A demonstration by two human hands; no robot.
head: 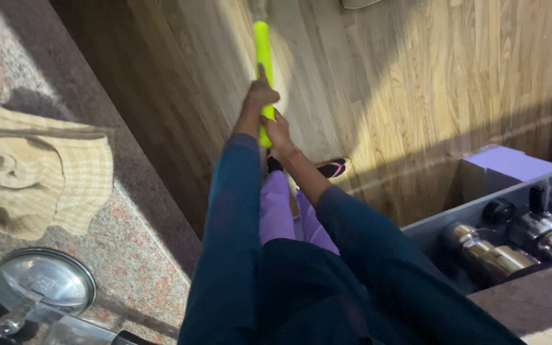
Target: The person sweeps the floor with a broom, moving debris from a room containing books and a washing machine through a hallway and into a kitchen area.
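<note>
both hands sit at upper centre of the frame, clenched round a neon-yellow handle (263,61) that runs up and away over the wood floor (416,96). the left hand (258,97) grips higher, the right hand (278,131) just below it, near the handle's lower end. the handle looks like a stiff, light, smooth plastic tube, likely a bit slippery; two spaced fists suit it. its head is out of frame. a cloth (39,172) lies at left.
</note>
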